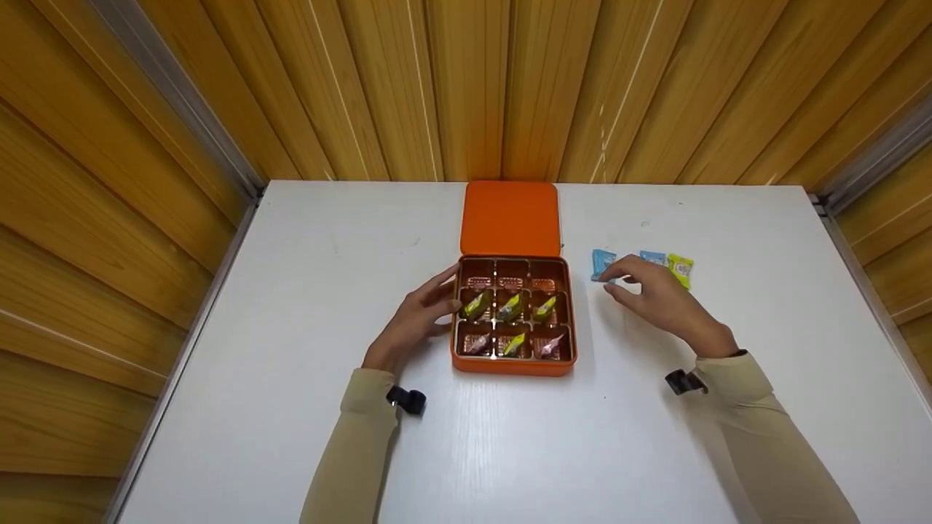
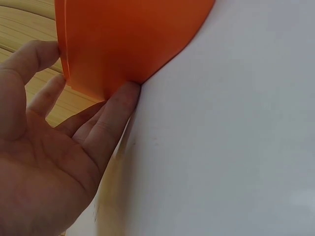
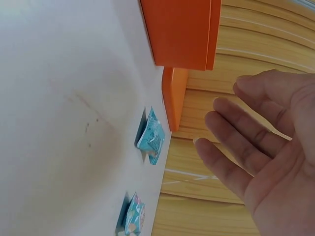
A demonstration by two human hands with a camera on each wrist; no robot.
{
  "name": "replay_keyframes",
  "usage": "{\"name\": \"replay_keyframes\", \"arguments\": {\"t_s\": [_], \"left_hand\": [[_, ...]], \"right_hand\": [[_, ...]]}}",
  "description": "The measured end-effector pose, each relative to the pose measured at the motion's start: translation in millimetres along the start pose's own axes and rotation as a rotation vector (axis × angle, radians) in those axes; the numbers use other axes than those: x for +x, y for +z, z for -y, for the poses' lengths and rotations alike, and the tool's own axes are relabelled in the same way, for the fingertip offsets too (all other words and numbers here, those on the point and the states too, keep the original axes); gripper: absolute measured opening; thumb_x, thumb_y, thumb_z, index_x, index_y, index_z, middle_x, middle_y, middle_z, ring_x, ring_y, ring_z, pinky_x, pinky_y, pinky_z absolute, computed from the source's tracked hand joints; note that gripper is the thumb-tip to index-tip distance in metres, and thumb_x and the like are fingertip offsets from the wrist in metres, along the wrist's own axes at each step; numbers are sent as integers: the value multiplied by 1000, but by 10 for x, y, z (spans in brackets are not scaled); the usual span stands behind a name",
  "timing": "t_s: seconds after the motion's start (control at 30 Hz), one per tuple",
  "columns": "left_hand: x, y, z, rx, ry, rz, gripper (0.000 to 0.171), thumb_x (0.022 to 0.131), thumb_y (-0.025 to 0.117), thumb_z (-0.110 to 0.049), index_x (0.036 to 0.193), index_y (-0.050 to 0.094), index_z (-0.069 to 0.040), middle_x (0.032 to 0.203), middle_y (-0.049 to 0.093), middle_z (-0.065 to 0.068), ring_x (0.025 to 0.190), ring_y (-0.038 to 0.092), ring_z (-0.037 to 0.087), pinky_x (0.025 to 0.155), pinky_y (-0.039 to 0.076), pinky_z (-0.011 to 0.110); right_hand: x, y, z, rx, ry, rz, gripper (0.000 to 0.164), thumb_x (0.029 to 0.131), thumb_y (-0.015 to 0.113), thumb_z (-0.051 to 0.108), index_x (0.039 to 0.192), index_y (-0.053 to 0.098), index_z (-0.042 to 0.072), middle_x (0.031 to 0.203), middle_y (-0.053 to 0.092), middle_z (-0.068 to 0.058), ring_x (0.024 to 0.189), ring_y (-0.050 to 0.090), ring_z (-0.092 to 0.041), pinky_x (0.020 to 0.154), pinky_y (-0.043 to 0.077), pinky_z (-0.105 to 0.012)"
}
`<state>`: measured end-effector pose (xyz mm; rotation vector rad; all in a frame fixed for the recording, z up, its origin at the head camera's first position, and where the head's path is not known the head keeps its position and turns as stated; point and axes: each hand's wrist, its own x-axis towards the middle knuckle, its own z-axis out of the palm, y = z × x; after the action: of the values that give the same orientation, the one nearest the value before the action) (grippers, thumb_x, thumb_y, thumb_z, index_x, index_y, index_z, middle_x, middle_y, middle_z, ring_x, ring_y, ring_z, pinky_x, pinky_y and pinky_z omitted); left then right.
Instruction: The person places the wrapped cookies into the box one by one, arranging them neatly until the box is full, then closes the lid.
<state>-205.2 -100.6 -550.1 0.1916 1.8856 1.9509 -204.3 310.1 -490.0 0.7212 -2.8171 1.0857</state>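
Observation:
An orange tin box with a compartmented brown insert stands on the table, its lid folded back. Green-wrapped candies sit in the middle row. In the front row, a yellow-green candy lies between two pink ones. My left hand rests against the box's left side, thumb at the rim, fingers touching the wall. Right of the box, my right hand hovers with thumb and fingers apart, holding nothing. Close by its fingertips lies a light-blue candy packet.
Beyond the right hand, another blue packet and a yellow-green packet lie on the white table. Wood-patterned walls stand behind and on both sides. The lid reaches nearly to the table's back edge.

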Motion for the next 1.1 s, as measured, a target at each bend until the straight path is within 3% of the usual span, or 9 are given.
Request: {"name": "replay_keyframes", "arguments": {"t_s": [0.13,0.3,0.6,0.87,1.1], "left_hand": [[-5,11,-6,-11,-2,3,66,105,68,-18,162,45,-41,162,47,6,136,57,29,103,55,56],[8,15,-14,-25,-10,4,68,104,68,-16,163,45,-39,162,47,6,137,57,30,103,54,56],[-2,1,-2,-20,-17,-8,66,103,69,-17,160,47,-43,161,49,7,133,60,30,101,57,52],[-2,-1,-6,-8,12,3,67,105,68,-16,163,44,-36,162,45,14,134,58,35,101,56,55],[-9,3,-12,-12,16,14,67,106,67,-16,164,43,-36,162,46,13,136,56,34,103,54,58]], "right_hand": [[-19,-55,-75,-25,26,-44,18,96,73,-7,114,71,-4,113,71,-18,110,67,-40,95,56,-61],[-55,-136,-173,-95,121,-99,22,98,71,-5,120,67,-7,118,66,-25,112,64,-44,96,54,-61],[-90,-308,-344,-160,398,-237,35,103,64,4,133,59,-13,129,56,-34,119,57,-51,98,49,-64],[-89,-395,-527,-182,542,-192,42,102,58,10,134,55,-18,128,54,-38,110,55,-49,97,49,-65],[-104,-398,-615,-159,580,-147,48,103,58,15,134,53,-22,124,54,-40,105,55,-47,93,49,-64]]}}
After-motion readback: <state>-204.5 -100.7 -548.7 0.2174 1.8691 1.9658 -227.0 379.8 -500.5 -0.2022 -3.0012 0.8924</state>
